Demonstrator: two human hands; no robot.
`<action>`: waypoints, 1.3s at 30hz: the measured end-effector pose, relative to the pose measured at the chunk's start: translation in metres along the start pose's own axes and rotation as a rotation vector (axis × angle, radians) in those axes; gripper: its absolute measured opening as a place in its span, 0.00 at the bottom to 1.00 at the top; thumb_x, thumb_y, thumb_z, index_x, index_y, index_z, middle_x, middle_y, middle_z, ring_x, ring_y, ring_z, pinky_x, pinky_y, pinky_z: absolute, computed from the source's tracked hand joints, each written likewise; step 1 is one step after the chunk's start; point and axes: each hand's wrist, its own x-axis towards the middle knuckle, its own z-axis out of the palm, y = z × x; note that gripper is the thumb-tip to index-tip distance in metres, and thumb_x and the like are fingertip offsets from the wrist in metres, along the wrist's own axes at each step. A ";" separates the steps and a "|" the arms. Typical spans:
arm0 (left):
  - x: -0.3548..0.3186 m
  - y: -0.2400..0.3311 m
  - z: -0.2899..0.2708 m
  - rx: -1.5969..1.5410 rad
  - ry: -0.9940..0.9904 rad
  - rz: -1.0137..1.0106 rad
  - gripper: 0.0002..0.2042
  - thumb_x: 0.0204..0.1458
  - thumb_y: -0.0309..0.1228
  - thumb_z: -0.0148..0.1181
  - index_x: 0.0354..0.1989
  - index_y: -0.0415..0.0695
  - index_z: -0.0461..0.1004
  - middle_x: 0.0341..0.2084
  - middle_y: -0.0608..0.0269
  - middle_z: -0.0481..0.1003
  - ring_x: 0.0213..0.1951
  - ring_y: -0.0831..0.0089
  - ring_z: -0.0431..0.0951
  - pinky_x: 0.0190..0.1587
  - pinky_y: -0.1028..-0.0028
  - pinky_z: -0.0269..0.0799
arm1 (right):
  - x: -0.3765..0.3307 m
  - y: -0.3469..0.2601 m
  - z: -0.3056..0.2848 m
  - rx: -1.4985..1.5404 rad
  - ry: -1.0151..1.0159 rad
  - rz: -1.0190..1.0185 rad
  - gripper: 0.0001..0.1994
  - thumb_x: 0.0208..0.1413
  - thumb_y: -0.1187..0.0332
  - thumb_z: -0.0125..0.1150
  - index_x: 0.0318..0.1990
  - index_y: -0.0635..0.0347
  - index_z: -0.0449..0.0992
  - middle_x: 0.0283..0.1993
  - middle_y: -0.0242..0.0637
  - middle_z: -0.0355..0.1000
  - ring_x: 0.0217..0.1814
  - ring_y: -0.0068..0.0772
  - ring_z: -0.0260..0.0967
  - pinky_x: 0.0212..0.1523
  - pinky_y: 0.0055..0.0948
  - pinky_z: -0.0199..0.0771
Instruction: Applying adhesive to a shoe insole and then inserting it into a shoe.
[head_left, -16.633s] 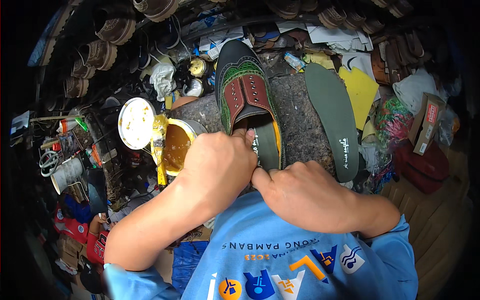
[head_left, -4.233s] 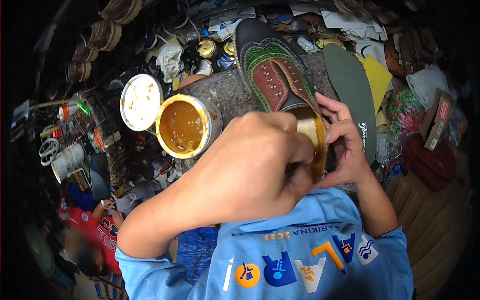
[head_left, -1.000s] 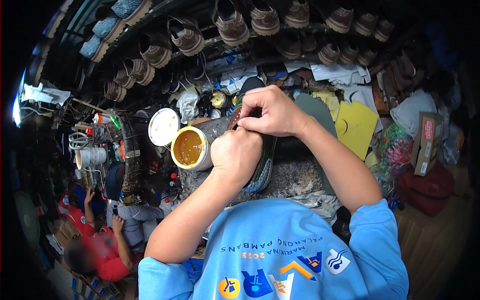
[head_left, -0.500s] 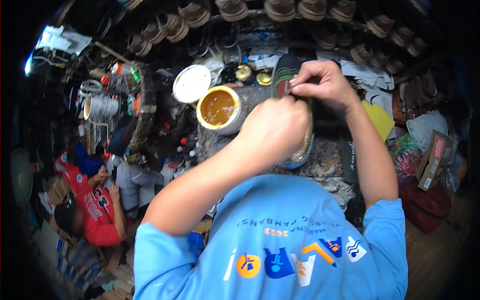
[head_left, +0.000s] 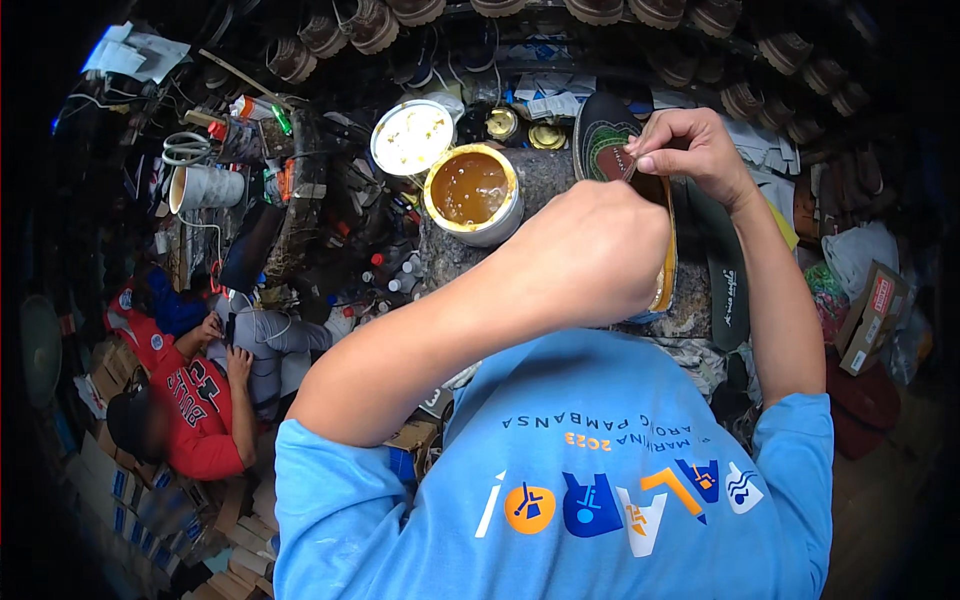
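Head view: a black, green and maroon shoe (head_left: 603, 135) lies on a cluttered bench (head_left: 445, 262) beside an open pot (head_left: 497, 230). Across it curls the left hand (head_left: 618, 243), its grip hidden from us; the right hand (head_left: 700, 158) makes a narrow pinch at the lacing flap (head_left: 613, 160), anything between too small to tell. Work around the shoe's opening appears underway, and the next move likely calls for steadying it.
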 end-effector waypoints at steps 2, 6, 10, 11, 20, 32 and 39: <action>0.013 -0.005 0.010 0.036 0.127 0.034 0.06 0.44 0.22 0.55 0.23 0.31 0.77 0.21 0.35 0.76 0.28 0.40 0.81 0.37 0.50 0.78 | 0.000 -0.004 0.002 -0.013 -0.006 -0.006 0.04 0.49 0.75 0.74 0.32 0.64 0.84 0.33 0.34 0.81 0.37 0.19 0.77 0.41 0.21 0.78; 0.001 0.001 0.003 -0.033 0.089 0.055 0.05 0.44 0.21 0.54 0.21 0.32 0.74 0.19 0.36 0.75 0.27 0.40 0.80 0.36 0.50 0.77 | 0.000 -0.002 -0.002 -0.053 0.003 0.018 0.05 0.48 0.74 0.74 0.31 0.64 0.84 0.31 0.32 0.81 0.35 0.18 0.75 0.40 0.21 0.74; 0.004 0.016 0.020 0.049 0.097 0.029 0.05 0.45 0.22 0.57 0.24 0.32 0.74 0.20 0.40 0.76 0.27 0.42 0.81 0.34 0.53 0.80 | 0.001 -0.004 0.000 -0.097 0.021 -0.007 0.06 0.48 0.73 0.75 0.31 0.65 0.84 0.30 0.32 0.81 0.35 0.18 0.75 0.40 0.23 0.74; 0.012 0.013 0.032 0.051 0.093 0.036 0.05 0.45 0.22 0.57 0.24 0.32 0.74 0.20 0.40 0.76 0.27 0.42 0.81 0.34 0.53 0.80 | 0.002 -0.005 0.004 -0.044 0.008 0.000 0.06 0.49 0.73 0.75 0.31 0.65 0.84 0.30 0.32 0.81 0.34 0.19 0.75 0.40 0.23 0.74; 0.053 -0.004 0.080 0.675 0.266 -0.219 0.04 0.47 0.26 0.61 0.24 0.43 0.81 0.21 0.55 0.81 0.24 0.62 0.86 0.23 0.67 0.81 | 0.007 -0.007 0.008 -0.066 -0.042 0.009 0.06 0.49 0.73 0.74 0.32 0.66 0.85 0.29 0.32 0.80 0.33 0.18 0.74 0.38 0.22 0.72; 0.004 0.045 0.023 0.290 0.029 -0.116 0.04 0.46 0.23 0.61 0.31 0.36 0.76 0.23 0.50 0.78 0.25 0.56 0.82 0.30 0.62 0.78 | 0.004 -0.008 0.002 -0.111 -0.035 -0.012 0.07 0.49 0.70 0.74 0.31 0.66 0.84 0.29 0.32 0.81 0.33 0.17 0.75 0.38 0.22 0.73; 0.015 0.028 0.043 0.299 0.190 -0.055 0.11 0.53 0.32 0.69 0.32 0.39 0.73 0.23 0.51 0.77 0.26 0.53 0.81 0.28 0.60 0.76 | 0.005 -0.002 0.009 -0.090 -0.012 -0.026 0.09 0.46 0.67 0.75 0.30 0.65 0.85 0.28 0.35 0.81 0.31 0.22 0.77 0.36 0.25 0.76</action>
